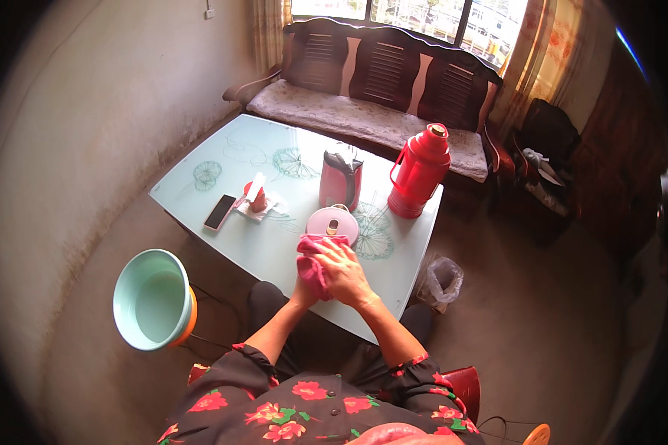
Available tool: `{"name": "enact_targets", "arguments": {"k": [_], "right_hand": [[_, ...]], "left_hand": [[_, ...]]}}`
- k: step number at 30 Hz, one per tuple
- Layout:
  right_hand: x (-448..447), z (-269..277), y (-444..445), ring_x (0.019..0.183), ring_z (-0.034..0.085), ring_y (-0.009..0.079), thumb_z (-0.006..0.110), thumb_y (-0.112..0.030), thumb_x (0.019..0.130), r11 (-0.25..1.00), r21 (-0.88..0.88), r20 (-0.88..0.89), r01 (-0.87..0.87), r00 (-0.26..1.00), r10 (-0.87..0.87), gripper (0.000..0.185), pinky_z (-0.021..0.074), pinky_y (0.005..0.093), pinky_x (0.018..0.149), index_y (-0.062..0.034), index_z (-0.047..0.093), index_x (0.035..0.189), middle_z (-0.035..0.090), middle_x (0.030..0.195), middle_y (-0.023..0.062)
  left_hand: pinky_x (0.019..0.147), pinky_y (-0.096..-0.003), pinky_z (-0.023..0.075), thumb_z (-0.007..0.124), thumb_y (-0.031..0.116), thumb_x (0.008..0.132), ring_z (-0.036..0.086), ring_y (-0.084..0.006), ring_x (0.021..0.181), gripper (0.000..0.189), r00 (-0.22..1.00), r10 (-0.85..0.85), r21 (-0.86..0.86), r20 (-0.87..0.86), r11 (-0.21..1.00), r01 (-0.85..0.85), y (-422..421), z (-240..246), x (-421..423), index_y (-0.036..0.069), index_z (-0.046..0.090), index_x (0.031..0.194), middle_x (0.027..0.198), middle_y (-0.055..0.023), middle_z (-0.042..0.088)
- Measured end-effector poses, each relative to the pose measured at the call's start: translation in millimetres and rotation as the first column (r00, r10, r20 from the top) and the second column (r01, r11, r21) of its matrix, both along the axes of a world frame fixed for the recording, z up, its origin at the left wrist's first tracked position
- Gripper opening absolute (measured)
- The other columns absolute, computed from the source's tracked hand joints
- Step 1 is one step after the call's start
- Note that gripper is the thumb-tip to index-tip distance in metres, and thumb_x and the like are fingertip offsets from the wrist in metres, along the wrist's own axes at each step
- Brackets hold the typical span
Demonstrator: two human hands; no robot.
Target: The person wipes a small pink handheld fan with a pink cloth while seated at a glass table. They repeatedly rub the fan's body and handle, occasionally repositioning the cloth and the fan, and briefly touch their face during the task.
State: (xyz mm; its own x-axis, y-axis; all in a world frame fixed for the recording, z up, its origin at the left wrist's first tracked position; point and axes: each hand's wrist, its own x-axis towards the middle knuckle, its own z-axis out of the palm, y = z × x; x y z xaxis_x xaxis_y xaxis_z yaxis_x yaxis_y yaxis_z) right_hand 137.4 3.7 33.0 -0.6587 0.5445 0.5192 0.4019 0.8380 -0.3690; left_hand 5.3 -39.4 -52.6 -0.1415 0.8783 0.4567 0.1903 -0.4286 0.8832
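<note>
Both hands meet over a pink-red cloth (312, 267) at the near side of the glass-topped table. My right hand (345, 275) presses on the cloth from the right, fingers stretched across it. My left hand (305, 292) is under and behind the cloth, its fingers largely hidden. Directly beyond the cloth is a round pink appliance (317, 221), seen from above, with a dark and gold oval on its lid and a pale handle at its far side. The cloth overlaps its near edge; whether it touches is unclear.
Behind the appliance stand a pink electric kettle (334, 181) and a tall red thermos flask (420, 172). A smartphone (220, 212) and a red cup (256, 201) on tissue lie left. A green basin with water (158, 303) stands left, a lined waste bin (444, 281) right.
</note>
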Motion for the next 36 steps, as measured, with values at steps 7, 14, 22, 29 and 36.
{"name": "enact_targets", "arguments": {"k": [7, 14, 22, 29, 36], "right_hand": [[-14, 8, 76, 0.145, 0.04, 0.0308, 0.051, -0.028, 0.097, 0.983, 0.064, 0.161, 0.174, 0.97, -0.183, 0.042, 0.0267, 0.0485, 0.121, -0.0092, 0.064, 0.132, 0.052, 0.151, 0.0118], [-68, 12, 49, 0.143, 0.044, 0.0307, 0.058, -0.024, 0.09, 1.0, 0.004, 0.177, 0.03, 0.984, -0.03, 0.036, 0.0273, 0.0542, 0.119, -0.0147, 0.069, 0.123, 0.059, 0.144, 0.0081], [6, -36, 7, 0.147, 0.039, 0.0293, 0.058, -0.012, 0.086, 0.965, -0.087, -0.325, 0.246, 0.909, -0.261, 0.05, 0.0239, 0.0486, 0.122, -0.0049, 0.062, 0.136, 0.052, 0.151, 0.0125], [-1, -146, 77, 0.115, 0.057, 0.0183, 0.045, -0.025, 0.106, 0.55, -0.826, -0.517, -0.125, 0.558, -0.649, 0.04, 0.0452, 0.0327, 0.102, -0.0052, 0.055, 0.139, 0.062, 0.127, 0.0062], [23, -142, 2, 0.103, 0.056, 0.0178, 0.051, -0.027, 0.103, 0.689, -0.712, -0.622, -0.136, 0.578, -0.529, 0.033, 0.0469, 0.0348, 0.094, -0.0049, 0.06, 0.125, 0.061, 0.109, 0.0042]], "left_hand": [[0.059, -0.0318, 0.0503, 0.074, 0.01, 0.086, 0.06, -0.0109, 0.065, 0.021, 0.995, 0.076, -0.374, 0.069, 0.926, -0.045, 2, 12, -2, 0.001, 0.067, 0.104, 0.075, -0.0019, 0.066], [0.089, -0.0389, 0.0524, 0.07, 0.013, 0.088, 0.067, -0.025, 0.109, 0.045, 0.971, -0.01, -0.15, 0.239, 0.988, 0.047, 5, -3, 1, -0.001, 0.056, 0.129, 0.117, -0.0177, 0.067], [0.059, -0.0339, 0.0534, 0.067, 0.016, 0.095, 0.066, -0.0153, 0.067, 0.019, 0.996, 0.064, -0.123, 0.068, 0.991, -0.055, -4, 9, 7, -0.002, 0.068, 0.1, 0.075, -0.0088, 0.069], [0.049, -0.0294, 0.0445, 0.073, 0.006, 0.083, 0.053, -0.0069, 0.055, 0.014, 0.99, 0.112, -0.329, 0.088, 0.941, -0.077, -2, 11, 1, 0.005, 0.06, 0.079, 0.063, 0.0032, 0.056], [0.059, -0.031, 0.0466, 0.073, 0.009, 0.08, 0.053, -0.0075, 0.066, 0.014, 0.991, 0.107, -0.449, 0.08, 0.891, -0.06, -5, 20, -1, 0.001, 0.062, 0.083, 0.069, 0.0019, 0.058]]}}
